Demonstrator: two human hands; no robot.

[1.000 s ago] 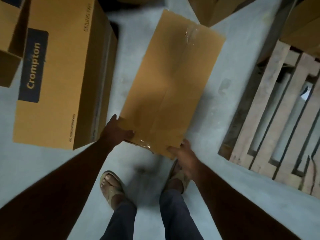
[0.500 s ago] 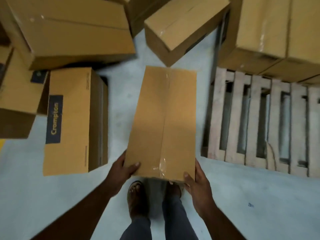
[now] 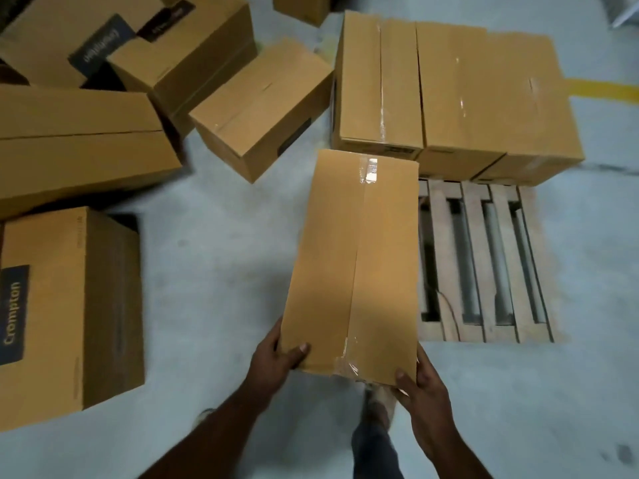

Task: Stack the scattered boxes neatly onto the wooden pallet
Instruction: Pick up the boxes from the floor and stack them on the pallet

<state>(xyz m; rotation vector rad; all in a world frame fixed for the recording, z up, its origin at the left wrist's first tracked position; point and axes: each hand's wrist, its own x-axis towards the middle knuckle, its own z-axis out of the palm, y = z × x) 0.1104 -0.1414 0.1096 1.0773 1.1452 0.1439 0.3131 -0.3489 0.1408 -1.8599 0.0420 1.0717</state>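
Cardboard carton (image 3: 356, 257), taped along its centre seam, is carried clear of the floor beside the wooden pallet (image 3: 484, 257), left hand (image 3: 276, 354) and right hand (image 3: 420, 378) gripping its near corners. Lower it onto the bare slats, flush against the stacked boxes (image 3: 449, 98) at the far edge.

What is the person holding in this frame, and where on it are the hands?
A long taped cardboard box, held at its near end: left hand on the near left corner, right hand on the near right corner.
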